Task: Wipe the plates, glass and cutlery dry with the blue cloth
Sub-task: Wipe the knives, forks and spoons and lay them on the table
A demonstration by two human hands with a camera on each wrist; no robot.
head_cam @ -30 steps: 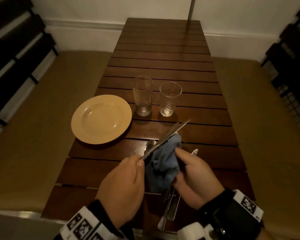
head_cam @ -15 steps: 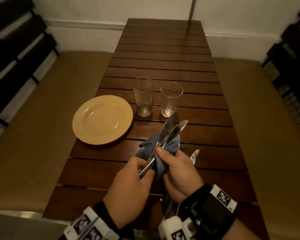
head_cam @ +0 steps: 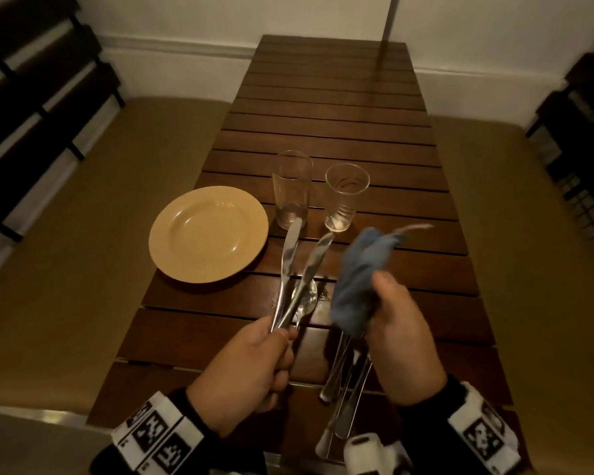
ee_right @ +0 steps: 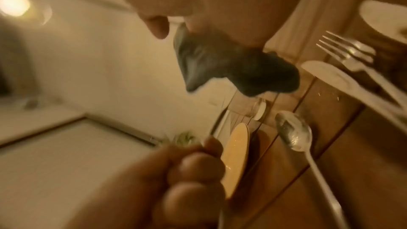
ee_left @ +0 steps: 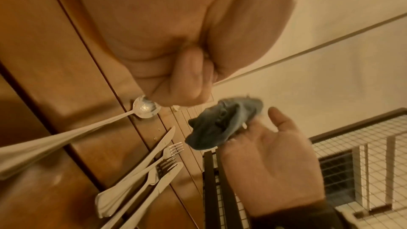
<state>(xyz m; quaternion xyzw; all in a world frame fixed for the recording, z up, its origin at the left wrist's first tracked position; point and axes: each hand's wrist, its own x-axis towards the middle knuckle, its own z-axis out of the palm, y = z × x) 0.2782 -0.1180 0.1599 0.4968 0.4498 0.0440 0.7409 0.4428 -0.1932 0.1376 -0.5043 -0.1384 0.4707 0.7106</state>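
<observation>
You sit at a dining spot in what looks like a home, or perhaps a small eatery; you cannot tell which. A long slatted wooden table (head_cam: 326,108) stands end-on to a white wall with a skirting board (head_cam: 172,51). Padded tan bench seats (head_cam: 93,214) run along both sides, with dark slatted backrests (head_cam: 38,73). A round ceiling light (ee_right: 14,3) glows overhead, and the table is laid with a yellow plate (head_cam: 208,233), two glasses (head_cam: 294,188) and cutlery (ee_left: 141,171).

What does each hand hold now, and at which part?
The left hand grips two knives by their handles, blades pointing away. The right hand holds the bunched blue cloth by its lower part.
</observation>
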